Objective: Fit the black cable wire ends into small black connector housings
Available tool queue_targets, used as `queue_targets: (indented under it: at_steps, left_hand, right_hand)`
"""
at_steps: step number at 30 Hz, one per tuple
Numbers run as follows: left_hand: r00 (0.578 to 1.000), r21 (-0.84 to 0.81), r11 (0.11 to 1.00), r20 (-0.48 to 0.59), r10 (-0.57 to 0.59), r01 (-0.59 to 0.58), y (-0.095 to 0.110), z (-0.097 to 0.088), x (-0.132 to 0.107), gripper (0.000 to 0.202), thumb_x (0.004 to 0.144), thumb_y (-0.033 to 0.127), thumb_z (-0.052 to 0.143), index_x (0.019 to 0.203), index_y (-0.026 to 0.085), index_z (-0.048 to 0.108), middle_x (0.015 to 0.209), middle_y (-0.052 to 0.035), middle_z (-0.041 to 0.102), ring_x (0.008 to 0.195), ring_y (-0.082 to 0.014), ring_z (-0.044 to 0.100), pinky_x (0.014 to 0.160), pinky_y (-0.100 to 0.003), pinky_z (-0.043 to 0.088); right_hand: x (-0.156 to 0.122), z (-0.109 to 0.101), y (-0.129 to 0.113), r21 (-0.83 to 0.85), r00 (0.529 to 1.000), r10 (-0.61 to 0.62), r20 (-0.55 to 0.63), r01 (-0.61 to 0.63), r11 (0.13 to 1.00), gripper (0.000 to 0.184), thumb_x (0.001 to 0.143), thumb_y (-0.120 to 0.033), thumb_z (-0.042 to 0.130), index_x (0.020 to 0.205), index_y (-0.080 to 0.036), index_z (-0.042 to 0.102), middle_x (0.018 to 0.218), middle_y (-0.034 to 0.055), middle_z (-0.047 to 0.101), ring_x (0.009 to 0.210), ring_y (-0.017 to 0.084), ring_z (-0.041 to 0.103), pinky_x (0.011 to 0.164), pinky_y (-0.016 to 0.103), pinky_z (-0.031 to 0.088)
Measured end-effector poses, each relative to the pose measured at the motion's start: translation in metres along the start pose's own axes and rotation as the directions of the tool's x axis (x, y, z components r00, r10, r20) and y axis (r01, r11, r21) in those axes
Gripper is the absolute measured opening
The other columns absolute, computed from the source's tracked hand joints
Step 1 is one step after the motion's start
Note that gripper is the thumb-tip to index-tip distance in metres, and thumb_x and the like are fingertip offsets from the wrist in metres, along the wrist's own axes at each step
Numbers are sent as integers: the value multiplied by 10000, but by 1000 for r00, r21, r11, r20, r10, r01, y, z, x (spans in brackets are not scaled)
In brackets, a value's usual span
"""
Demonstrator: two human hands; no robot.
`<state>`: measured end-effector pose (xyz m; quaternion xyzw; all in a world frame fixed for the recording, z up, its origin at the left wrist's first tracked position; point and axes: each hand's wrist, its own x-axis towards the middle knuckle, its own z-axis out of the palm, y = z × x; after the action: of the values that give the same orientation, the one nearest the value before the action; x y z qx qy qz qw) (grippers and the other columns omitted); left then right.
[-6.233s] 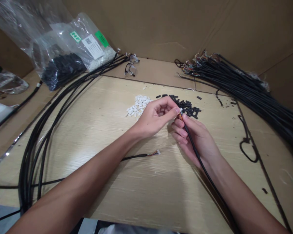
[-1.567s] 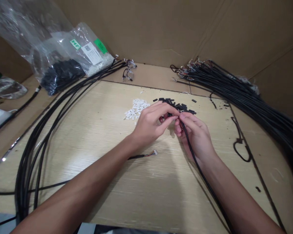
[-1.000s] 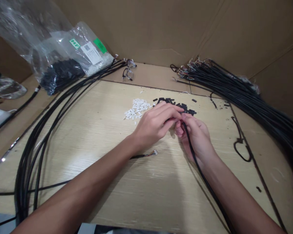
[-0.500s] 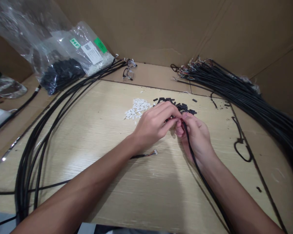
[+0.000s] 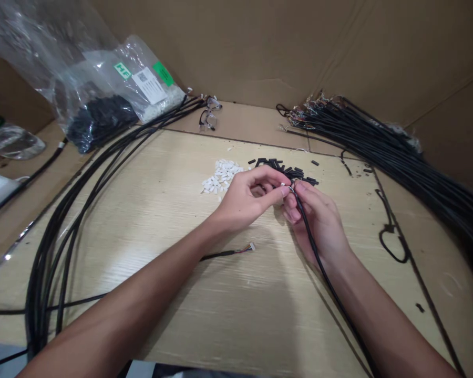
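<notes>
A black cable (image 5: 318, 256) runs up from the bottom edge into my right hand (image 5: 319, 220), whose fingers are closed around its end. Between the thumb and index finger of my left hand (image 5: 252, 197) is a small white connector (image 5: 283, 185), right at the cable's end. Thin wires show between the two hands, partly covered by fingers. Just behind my hands lie a pile of white connectors (image 5: 223, 176) and a heap of short black tubes (image 5: 295, 173). Below my left wrist rests another cable end with coloured wires and a white connector (image 5: 253, 246).
Black cables (image 5: 59, 226) curve along the left side. A thick bundle of cables with bare wire ends (image 5: 378, 136) lies at the right. Clear plastic bags (image 5: 102, 115) stand back left, near glasses (image 5: 208, 119). Cardboard walls (image 5: 252, 47) enclose the back.
My left hand has turned a little and its fingers have opened out, so the white connector now shows at its fingertips. The right hand keeps its hold on the cable.
</notes>
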<state>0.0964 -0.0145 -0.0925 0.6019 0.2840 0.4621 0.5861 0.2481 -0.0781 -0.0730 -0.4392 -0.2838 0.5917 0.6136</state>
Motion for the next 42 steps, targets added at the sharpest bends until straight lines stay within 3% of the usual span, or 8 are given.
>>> queue_targets:
  at_steps: [4, 9, 14, 18, 24, 30, 35, 42]
  left_hand:
    - [999, -110, 993, 24, -35, 37, 0, -3, 1, 187, 887, 333, 938, 953, 181, 851, 887, -50, 806, 787, -139, 711, 709, -257, 566]
    - [999, -74, 997, -3, -34, 33, 0, -4, 2, 182, 892, 350, 946, 958, 189, 890, 943, -71, 849, 818, -145, 728, 705, -258, 564]
    - [997, -132, 991, 74, -21, 31, 1, -5, 2, 257, 925, 421, 945, 1013, 189, 881, 917, -79, 860, 842, -193, 807, 737, -304, 638]
    - [993, -194, 977, 94, -64, 82, 2, -5, 0, 292, 930, 430, 950, 1044, 175, 864, 901, -82, 858, 852, -212, 842, 796, -339, 693]
    - [995, -232, 970, 75, -59, 75, 2, -3, 1, 343, 904, 433, 974, 1051, 167, 815, 877, -65, 845, 824, -207, 845, 800, -346, 703]
    - [1000, -111, 994, -15, 5, -7, 1, -4, 4, 302, 859, 418, 996, 940, 178, 833, 865, -41, 832, 802, -158, 783, 790, -298, 638]
    - [998, -18, 999, -53, 33, -34, 2, -5, 4, 131, 904, 302, 923, 945, 190, 870, 984, -62, 859, 867, -150, 757, 814, -287, 608]
    - [1000, -69, 998, -23, 9, -11, 0, -6, 5, 140, 896, 311, 923, 952, 192, 874, 991, -62, 859, 893, -157, 765, 841, -289, 613]
  right_hand:
    - [-1, 0, -1, -9, 1000, 1, 13, -1, 1000, 358, 785, -400, 1027, 844, -207, 730, 702, -40, 618, 588, 87, 458, 550, 223, 398]
    - [-1, -3, -2, -34, 999, 7, 36, -6, 999, 297, 843, -384, 959, 826, -202, 725, 727, -18, 623, 613, 106, 474, 566, 250, 413]
    - [1, -5, -4, 71, 985, 107, 133, -117, 991, 199, 878, -362, 853, 826, -217, 727, 764, -9, 556, 634, 130, 434, 585, 277, 467]
    - [1, -2, -6, 111, 968, 159, 194, -183, 977, 185, 893, -369, 829, 862, -245, 695, 790, -9, 508, 639, 146, 396, 526, 275, 422]
    - [1, 0, -8, 49, 976, 159, 149, -168, 985, 236, 851, -399, 877, 841, -250, 695, 782, -2, 542, 663, 153, 424, 512, 268, 413]
    - [1, -6, -6, -178, 995, -25, 91, 42, 983, 372, 834, -494, 984, 846, -223, 730, 810, -1, 659, 681, 130, 544, 557, 255, 468]
    - [3, -11, -6, -400, 946, -302, 119, 324, 857, 432, 884, -591, 971, 874, -245, 714, 785, -17, 698, 604, 121, 561, 573, 287, 467]
    - [2, -12, -6, -478, 918, -375, 128, 389, 788, 396, 932, -582, 935, 897, -250, 723, 815, -8, 712, 616, 129, 570, 582, 298, 469]
